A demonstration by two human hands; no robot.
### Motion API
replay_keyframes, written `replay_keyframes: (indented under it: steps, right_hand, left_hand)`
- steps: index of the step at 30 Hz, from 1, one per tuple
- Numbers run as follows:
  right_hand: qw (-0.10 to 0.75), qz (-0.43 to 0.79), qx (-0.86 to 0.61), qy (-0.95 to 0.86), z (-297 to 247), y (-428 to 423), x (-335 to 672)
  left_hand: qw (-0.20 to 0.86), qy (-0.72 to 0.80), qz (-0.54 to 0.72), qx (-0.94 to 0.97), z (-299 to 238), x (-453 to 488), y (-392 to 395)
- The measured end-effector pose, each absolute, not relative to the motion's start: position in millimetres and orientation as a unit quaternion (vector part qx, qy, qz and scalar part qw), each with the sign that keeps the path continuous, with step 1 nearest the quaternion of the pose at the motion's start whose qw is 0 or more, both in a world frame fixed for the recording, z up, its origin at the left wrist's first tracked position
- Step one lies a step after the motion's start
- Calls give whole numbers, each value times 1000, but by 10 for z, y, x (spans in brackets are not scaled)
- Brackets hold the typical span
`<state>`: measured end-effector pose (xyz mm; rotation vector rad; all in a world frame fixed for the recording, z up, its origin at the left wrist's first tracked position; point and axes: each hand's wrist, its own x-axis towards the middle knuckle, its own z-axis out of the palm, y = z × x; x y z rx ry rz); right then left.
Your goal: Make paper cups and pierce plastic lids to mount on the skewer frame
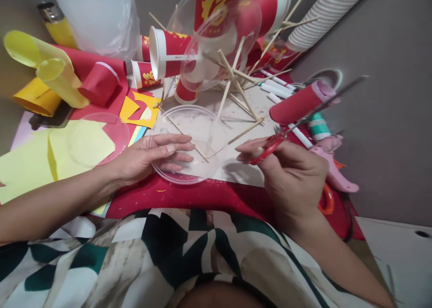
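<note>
My left hand (153, 157) lies flat, fingers stretched out, on the near rim of a clear plastic lid (197, 121) that rests on white paper. My right hand (290, 177) is closed round red-handled scissors (270, 147); their blades (332, 99) point up and to the right, away from the lid. A thin wooden stick (245, 131) lies between the lid and my right hand. Behind them stands a frame of wooden sticks (236, 81) with a clear plastic cup (221, 42) on it.
Red paper cups (167, 51) and rolled red (101, 81) and yellow paper (59, 78) crowd the back left. Yellow sheets (30, 159) lie at the left. A red paper roll (300, 103), white glue sticks (278, 90) and a pink glue gun (334, 171) lie at the right.
</note>
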<state>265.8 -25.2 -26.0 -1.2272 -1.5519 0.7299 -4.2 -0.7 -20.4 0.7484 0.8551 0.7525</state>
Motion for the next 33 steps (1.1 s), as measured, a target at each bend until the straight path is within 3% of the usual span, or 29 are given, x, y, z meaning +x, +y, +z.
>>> replay_keyframes:
  steps: [7, 12, 19, 23, 33]
  right_hand:
    - [300, 419, -415, -749, 2, -326, 2606]
    - [188, 428, -359, -808, 51, -324, 2549]
    - [134, 382, -388, -828, 47, -330, 2481]
    - [152, 430, -416, -787, 95, -314, 2437]
    - [351, 523, -496, -597, -20, -420, 2393]
  left_hand:
    - [738, 434, 360, 371, -216, -15, -21]
    - [731, 442, 365, 371, -194, 7, -74]
    - [730, 442, 349, 388, -161, 12, -128]
    - [747, 443, 342, 360, -196, 7, -112]
    - [767, 463, 358, 261, -193, -4, -17]
